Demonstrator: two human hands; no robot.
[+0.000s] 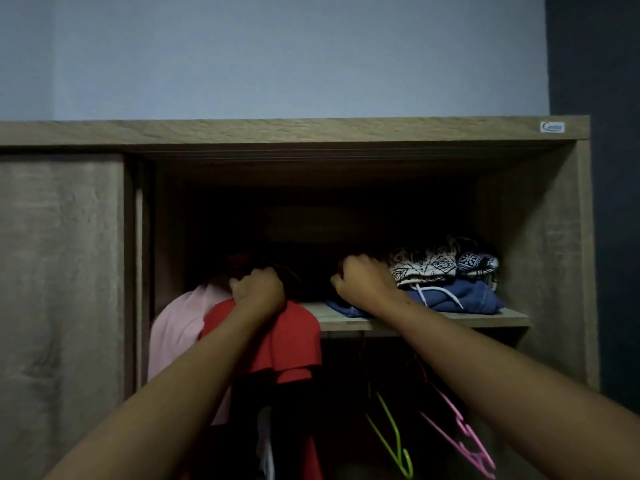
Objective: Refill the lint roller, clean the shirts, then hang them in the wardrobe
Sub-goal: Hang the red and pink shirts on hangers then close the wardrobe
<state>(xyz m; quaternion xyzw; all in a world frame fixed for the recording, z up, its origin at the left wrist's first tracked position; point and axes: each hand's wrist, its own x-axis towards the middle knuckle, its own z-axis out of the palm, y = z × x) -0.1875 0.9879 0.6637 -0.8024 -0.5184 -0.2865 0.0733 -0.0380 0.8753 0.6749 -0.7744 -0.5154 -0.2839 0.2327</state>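
Observation:
A red shirt (294,341) hangs in the open wardrobe (277,131), beside a pale pink shirt (176,327) on its left. My left hand (258,289) is raised and grips the red shirt at its top, by the collar, with the fingers curled over it. My right hand (363,282) is lifted in front of the inner shelf (346,320), fingers curled toward the dark interior. Whether it holds anything is hidden in the shadow. No lint roller is in view.
Folded clothes sit on the shelf at the right: a patterned black-and-white piece (440,265) on a blue hoodie (464,299). A green hanger (394,441) and a pink hanger (464,434) hang bare below the shelf. A sliding door (62,271) covers the wardrobe's left part.

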